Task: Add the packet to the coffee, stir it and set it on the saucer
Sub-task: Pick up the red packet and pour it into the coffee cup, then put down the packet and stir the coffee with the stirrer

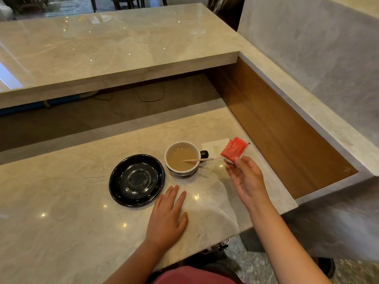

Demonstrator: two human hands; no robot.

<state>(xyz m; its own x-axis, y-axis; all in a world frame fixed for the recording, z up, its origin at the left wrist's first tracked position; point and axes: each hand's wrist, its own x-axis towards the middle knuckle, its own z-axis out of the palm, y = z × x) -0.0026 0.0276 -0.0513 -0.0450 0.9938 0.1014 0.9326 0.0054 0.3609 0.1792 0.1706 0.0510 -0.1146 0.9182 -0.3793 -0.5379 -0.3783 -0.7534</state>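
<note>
Marble counter (61,201), left hand (167,215) flat — fingers released, right hand (245,178) raised, pinching red packet (233,150)

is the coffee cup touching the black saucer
Apart: the head view shows a strip of bare counter between the coffee cup and the black saucer.

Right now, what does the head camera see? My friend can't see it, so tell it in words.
A person's right hand holds a red packet up beside a cup of milky coffee with a wooden stirrer in it. The left hand rests flat on the marble counter near an empty black saucer.
</note>
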